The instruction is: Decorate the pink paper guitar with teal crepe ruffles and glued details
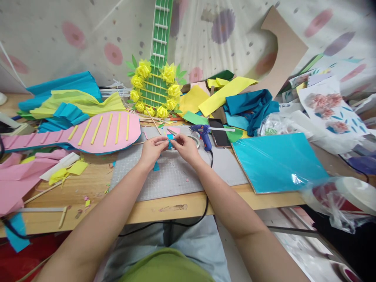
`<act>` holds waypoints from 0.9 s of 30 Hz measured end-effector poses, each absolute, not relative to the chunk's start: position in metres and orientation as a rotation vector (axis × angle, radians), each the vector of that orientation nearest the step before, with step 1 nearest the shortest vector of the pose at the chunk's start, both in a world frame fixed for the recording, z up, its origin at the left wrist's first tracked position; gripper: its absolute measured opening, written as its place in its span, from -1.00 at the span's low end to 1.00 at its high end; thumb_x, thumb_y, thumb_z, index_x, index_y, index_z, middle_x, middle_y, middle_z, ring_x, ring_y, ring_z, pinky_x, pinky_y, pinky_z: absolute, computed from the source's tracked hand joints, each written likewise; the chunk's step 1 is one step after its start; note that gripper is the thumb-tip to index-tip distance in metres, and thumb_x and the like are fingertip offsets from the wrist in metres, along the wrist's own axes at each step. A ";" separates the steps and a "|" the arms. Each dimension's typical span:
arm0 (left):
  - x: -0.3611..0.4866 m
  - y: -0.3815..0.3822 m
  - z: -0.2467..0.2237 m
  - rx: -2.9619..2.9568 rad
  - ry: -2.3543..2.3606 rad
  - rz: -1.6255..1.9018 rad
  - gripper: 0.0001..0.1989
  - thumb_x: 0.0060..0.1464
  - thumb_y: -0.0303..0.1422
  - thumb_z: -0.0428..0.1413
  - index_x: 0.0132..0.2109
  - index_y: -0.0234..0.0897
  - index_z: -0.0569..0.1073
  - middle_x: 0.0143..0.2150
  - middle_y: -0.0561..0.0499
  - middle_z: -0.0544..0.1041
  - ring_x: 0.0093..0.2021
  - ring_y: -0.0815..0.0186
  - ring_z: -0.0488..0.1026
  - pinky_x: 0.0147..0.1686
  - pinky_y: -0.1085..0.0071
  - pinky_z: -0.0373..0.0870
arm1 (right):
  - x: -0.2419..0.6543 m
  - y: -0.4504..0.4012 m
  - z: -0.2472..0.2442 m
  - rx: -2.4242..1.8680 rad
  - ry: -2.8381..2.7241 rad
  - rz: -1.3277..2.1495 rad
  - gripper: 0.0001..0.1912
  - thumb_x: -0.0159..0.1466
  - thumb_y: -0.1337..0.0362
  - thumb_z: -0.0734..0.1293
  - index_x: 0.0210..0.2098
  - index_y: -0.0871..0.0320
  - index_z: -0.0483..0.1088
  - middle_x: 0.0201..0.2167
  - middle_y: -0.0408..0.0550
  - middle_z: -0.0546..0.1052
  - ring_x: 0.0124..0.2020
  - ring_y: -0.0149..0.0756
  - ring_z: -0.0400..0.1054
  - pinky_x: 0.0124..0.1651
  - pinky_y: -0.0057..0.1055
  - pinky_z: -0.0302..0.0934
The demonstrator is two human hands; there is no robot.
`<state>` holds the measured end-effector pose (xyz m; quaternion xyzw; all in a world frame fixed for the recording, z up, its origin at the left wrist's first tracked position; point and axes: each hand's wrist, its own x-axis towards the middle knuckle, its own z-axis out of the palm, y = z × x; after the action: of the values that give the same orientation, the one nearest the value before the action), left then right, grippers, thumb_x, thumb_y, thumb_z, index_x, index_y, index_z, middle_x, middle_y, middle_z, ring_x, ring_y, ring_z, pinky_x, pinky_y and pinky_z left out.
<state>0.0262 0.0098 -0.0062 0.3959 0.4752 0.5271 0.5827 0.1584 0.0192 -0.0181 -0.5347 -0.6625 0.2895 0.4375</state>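
Note:
Above the grey cutting mat (158, 184), my left hand (154, 149) and my right hand (185, 147) meet, fingertips pinched on a small blue paper piece (170, 144) between them. Another blue scrap (156, 167) lies on the mat just below. Scissors (172, 132) and a roll of tape (195, 140) are partly hidden behind my right hand. A blue glue gun (203, 135) with a clear stick rests to the right, beside a dark phone (220, 137).
A pink guitar-shaped cutout (113, 131) with yellow strips lies left. Behind stands a green one (158, 84) with yellow flowers. A turquoise sheet (279, 162) lies right. Coloured paper (229, 92) is piled behind. A black cord (207, 199) hangs over the table edge.

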 end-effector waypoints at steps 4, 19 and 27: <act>0.028 0.010 -0.004 0.836 1.107 1.224 -0.65 -0.44 -0.38 0.30 -0.38 -0.40 0.46 -0.56 0.02 0.50 -0.52 0.39 0.44 -0.32 0.39 0.39 | 0.158 0.019 -0.017 -1.325 -1.638 0.719 -0.87 0.09 0.20 0.27 -0.46 0.15 0.31 -0.55 -0.19 0.40 -0.53 -0.43 0.23 -0.44 -0.46 0.10; 0.028 0.010 -0.007 0.847 1.112 1.227 -0.69 -0.39 -0.37 0.30 -0.39 -0.40 0.48 -0.51 0.00 0.51 -0.52 0.41 0.43 -0.38 0.43 0.41 | 0.159 0.024 -0.022 -1.180 -1.593 0.886 -0.92 0.06 0.26 0.27 -0.45 0.12 0.27 -0.50 -0.19 0.40 -0.47 -0.42 0.29 -0.35 -0.41 0.22; 0.027 0.009 -0.006 0.850 1.102 1.197 -0.65 -0.40 -0.41 0.30 -0.33 -0.42 0.51 -0.49 -0.03 0.53 -0.48 0.36 0.46 -0.33 0.37 0.42 | 0.164 0.022 -0.017 -1.128 -1.552 0.987 -0.81 0.07 0.14 0.28 -0.43 0.14 0.27 -0.49 -0.18 0.40 -0.48 -0.44 0.29 -0.36 -0.43 0.23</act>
<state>0.0269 0.0093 -0.0057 0.3679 0.4768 0.5179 0.6075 0.1644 0.0216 -0.0169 -0.4608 -0.6339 0.4033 0.4723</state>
